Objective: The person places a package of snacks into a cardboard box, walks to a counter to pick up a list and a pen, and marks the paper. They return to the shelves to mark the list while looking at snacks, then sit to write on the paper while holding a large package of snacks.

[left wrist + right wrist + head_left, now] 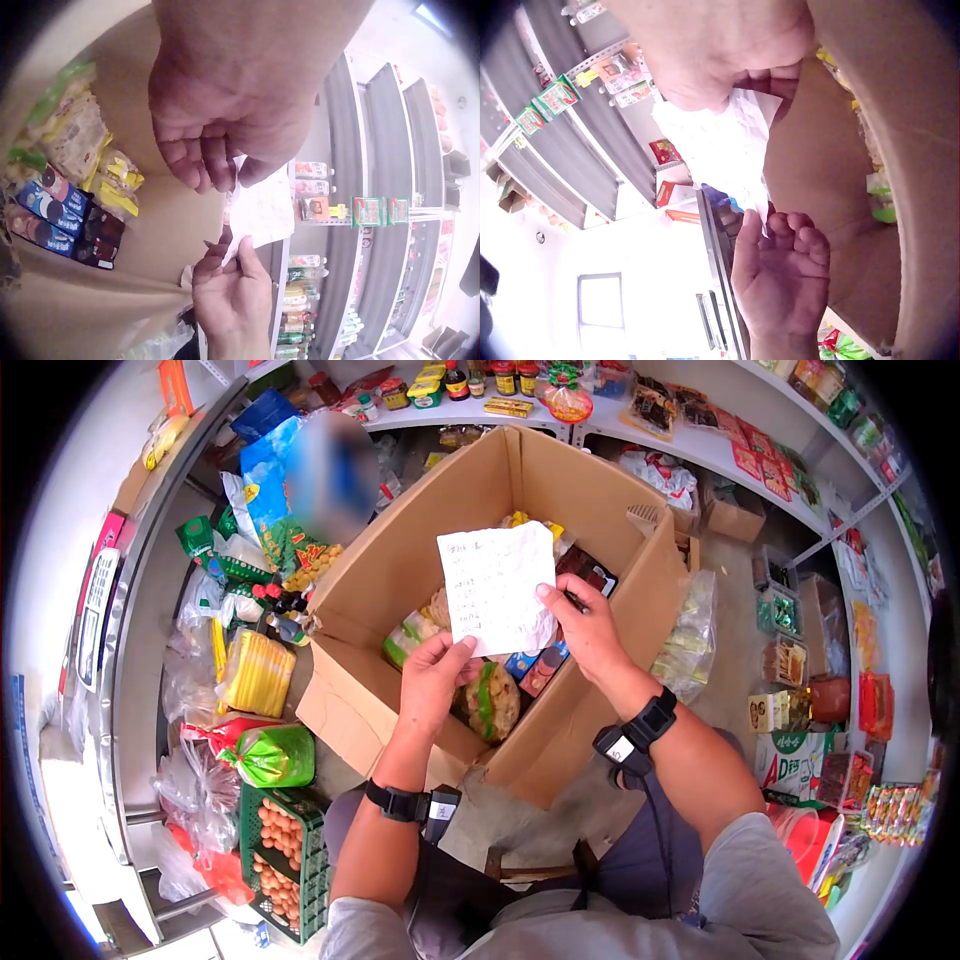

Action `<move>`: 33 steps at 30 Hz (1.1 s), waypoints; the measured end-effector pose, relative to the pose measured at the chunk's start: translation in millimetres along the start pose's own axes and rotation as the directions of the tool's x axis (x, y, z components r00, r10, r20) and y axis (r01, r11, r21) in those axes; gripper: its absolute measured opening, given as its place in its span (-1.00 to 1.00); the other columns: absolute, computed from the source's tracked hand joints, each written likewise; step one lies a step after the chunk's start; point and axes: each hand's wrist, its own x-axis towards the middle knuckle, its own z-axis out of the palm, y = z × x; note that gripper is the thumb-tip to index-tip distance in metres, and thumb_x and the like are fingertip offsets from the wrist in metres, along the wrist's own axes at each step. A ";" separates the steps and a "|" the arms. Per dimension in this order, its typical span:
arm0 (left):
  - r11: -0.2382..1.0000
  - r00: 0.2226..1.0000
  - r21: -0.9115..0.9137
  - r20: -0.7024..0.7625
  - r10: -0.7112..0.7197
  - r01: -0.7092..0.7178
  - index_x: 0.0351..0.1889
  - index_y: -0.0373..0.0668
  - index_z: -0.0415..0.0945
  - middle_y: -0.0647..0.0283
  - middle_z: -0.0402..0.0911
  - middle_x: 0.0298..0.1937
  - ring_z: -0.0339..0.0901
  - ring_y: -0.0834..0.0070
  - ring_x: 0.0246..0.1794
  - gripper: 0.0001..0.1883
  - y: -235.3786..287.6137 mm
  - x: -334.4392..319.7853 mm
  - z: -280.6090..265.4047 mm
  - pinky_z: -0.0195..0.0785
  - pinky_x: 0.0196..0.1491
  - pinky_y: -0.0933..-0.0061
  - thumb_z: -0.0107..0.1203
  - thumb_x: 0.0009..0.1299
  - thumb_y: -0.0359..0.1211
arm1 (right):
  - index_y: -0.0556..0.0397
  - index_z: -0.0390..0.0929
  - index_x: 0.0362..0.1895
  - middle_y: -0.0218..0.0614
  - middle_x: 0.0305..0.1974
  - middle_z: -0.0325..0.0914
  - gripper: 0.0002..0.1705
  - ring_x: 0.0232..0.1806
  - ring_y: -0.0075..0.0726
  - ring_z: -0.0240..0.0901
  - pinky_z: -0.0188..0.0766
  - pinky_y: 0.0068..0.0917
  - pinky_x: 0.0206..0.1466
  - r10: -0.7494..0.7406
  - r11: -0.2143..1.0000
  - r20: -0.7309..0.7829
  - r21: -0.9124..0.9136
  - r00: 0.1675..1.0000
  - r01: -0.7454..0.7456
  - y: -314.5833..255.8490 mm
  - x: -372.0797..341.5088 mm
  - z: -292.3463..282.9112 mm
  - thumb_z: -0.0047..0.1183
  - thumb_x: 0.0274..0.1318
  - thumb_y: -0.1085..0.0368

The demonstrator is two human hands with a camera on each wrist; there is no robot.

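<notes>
A white sheet of paper (497, 588) with handwritten lines is held up over a big cardboard box (375, 595). My left hand (436, 678) pinches its lower left corner between thumb and fingers. At the right edge my right hand (588, 628) pinches the sheet, thumb on the written side. A thin dark pen-like tip (208, 243) pokes out by the right fingers in the left wrist view. Inside the box, below the paper, lie a bag of snacks with a green band (492, 702), blue cookie boxes (49, 210) and yellow packets (118, 180).
Left of the box stand a green crate of eggs (285, 860), a green-and-red bag (275, 753) and a bundle of yellow packs (257, 673). Shelves with jars (457, 382) run behind. On the right are a white-green carton (793, 765) and plastic tubs (780, 610).
</notes>
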 end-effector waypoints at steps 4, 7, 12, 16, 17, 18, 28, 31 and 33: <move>1.000 1.000 -0.001 0.010 -0.012 0.012 -0.14 -0.20 0.63 0.34 0.69 -0.24 0.63 0.60 -0.26 -0.86 -4.1 0.6 -1.6 0.51 -0.17 0.57 0.18 0.50 -0.33 | 0.10 0.56 -0.28 -0.58 -0.35 0.49 -0.76 -0.28 -0.71 0.30 0.32 -0.61 -0.21 -0.006 0.999 0.001 0.035 1.000 0.006 0.7 -1.2 1.5 0.13 0.41 0.20; 1.000 1.000 0.022 0.011 -0.017 0.016 -0.16 -0.19 0.63 0.34 0.69 -0.25 0.63 0.60 -0.26 -0.86 -2.8 0.6 0.9 0.51 -0.17 0.56 0.17 0.50 -0.32 | 0.11 0.55 -0.28 -0.55 -0.35 0.50 -0.75 -0.28 -0.70 0.31 0.33 -0.59 -0.20 -0.015 0.999 -0.003 0.034 1.000 0.015 1.9 -0.1 -1.3 0.12 0.41 0.19; 1.000 0.999 0.000 0.039 -0.018 0.018 -0.15 -0.19 0.63 0.35 0.69 -0.25 0.62 0.61 -0.27 -0.86 -6.1 2.6 -0.2 0.51 -0.16 0.55 0.17 0.51 -0.31 | 0.16 0.53 -0.30 -0.53 -0.39 0.48 -0.72 -0.30 -0.66 0.30 0.33 -0.57 -0.19 0.018 0.999 -0.020 0.048 1.000 -0.017 1.3 -0.3 -2.4 0.12 0.40 0.19; 0.999 1.000 -0.037 0.021 -0.018 0.019 -0.10 -0.19 0.62 0.34 0.70 -0.20 0.62 0.61 -0.27 -0.84 -3.1 1.0 2.7 0.52 -0.16 0.54 0.15 0.51 -0.31 | 0.13 0.53 -0.32 -0.53 -0.40 0.47 -0.73 -0.29 -0.69 0.31 0.32 -0.60 -0.21 0.024 0.995 0.011 0.092 1.000 -0.025 5.2 0.8 -2.6 0.12 0.41 0.20; 0.998 1.000 -0.063 0.003 -0.018 0.018 -0.07 -0.19 0.62 0.33 0.70 -0.19 0.62 0.61 -0.26 -0.83 -0.2 0.6 3.8 0.52 -0.16 0.54 0.14 0.52 -0.31 | 0.12 0.53 -0.32 -0.53 -0.41 0.47 -0.73 -0.30 -0.69 0.32 0.32 -0.60 -0.22 0.035 0.992 0.037 0.123 0.999 -0.040 4.9 -0.2 -2.3 0.11 0.41 0.20; 0.996 1.000 -0.089 -0.015 -0.018 0.017 -0.05 -0.20 0.61 0.33 0.71 -0.18 0.63 0.61 -0.26 -0.82 2.9 1.0 4.7 0.52 -0.16 0.54 0.13 0.52 -0.31 | 0.11 0.53 -0.33 -0.53 -0.41 0.47 -0.74 -0.31 -0.69 0.32 0.32 -0.61 -0.24 0.046 0.987 0.063 0.153 0.997 -0.055 0.7 -1.5 -0.7 0.11 0.41 0.20; 0.930 0.999 -0.366 0.023 -0.025 0.032 0.05 -0.21 0.57 0.29 0.70 -0.05 0.65 0.55 -0.12 -0.75 5.3 8.1 -12.9 0.51 -0.02 0.47 0.07 0.54 -0.28 | 0.07 0.53 -0.35 -0.55 -0.40 0.50 -0.74 -0.42 -0.69 0.35 0.32 -0.61 -0.35 0.218 0.955 0.194 0.158 0.956 -0.249 -3.6 -10.1 6.4 0.13 0.40 0.21; 0.922 0.999 -0.386 0.035 -0.009 0.022 0.06 -0.23 0.57 0.29 0.69 -0.06 0.65 0.55 -0.12 -0.75 5.7 7.8 -13.0 0.51 -0.03 0.47 0.07 0.55 -0.30 | 0.08 0.54 -0.35 -0.55 -0.39 0.51 -0.75 -0.39 -0.68 0.35 0.33 -0.61 -0.31 0.248 0.945 0.207 0.164 0.946 -0.284 -7.6 -11.4 6.5 0.14 0.39 0.21; 0.919 0.999 -0.393 0.032 -0.005 0.018 0.05 -0.24 0.57 0.30 0.69 -0.07 0.65 0.55 -0.12 -0.75 7.4 6.1 -12.7 0.52 -0.03 0.47 0.07 0.55 -0.30 | 0.08 0.55 -0.34 -0.55 -0.38 0.51 -0.76 -0.37 -0.67 0.35 0.34 -0.60 -0.28 0.218 0.952 0.200 0.172 0.955 -0.254 -3.9 -10.1 8.0 0.14 0.39 0.22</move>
